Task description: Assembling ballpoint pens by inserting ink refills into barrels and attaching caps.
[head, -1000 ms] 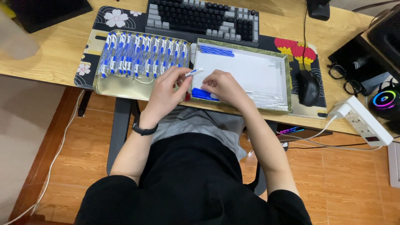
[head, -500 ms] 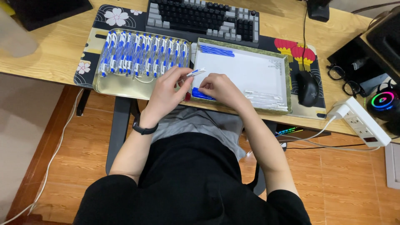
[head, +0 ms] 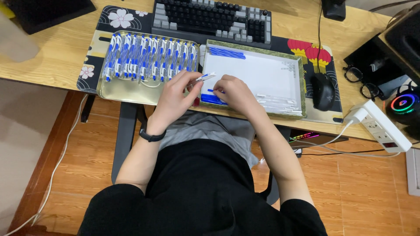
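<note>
Pen [head: 204, 78], white with a blue tip, is held between the fingertips of the left hand [head: 175, 98] over the gap between the gold tray [head: 127, 89] and the white tray [head: 262, 78]. The right hand [head: 234, 94] is curled narrow over the blue parts [head: 212, 98]; its grip cannot be told. The pen is judged light, stiff and smooth, best pinched mid-barrel.

Right hand [head: 234, 92] covered blue parts [head: 213, 98] in white tray [head: 262, 74]; fingertips hidden. Far monitor base [head: 334, 8] cut off.
</note>
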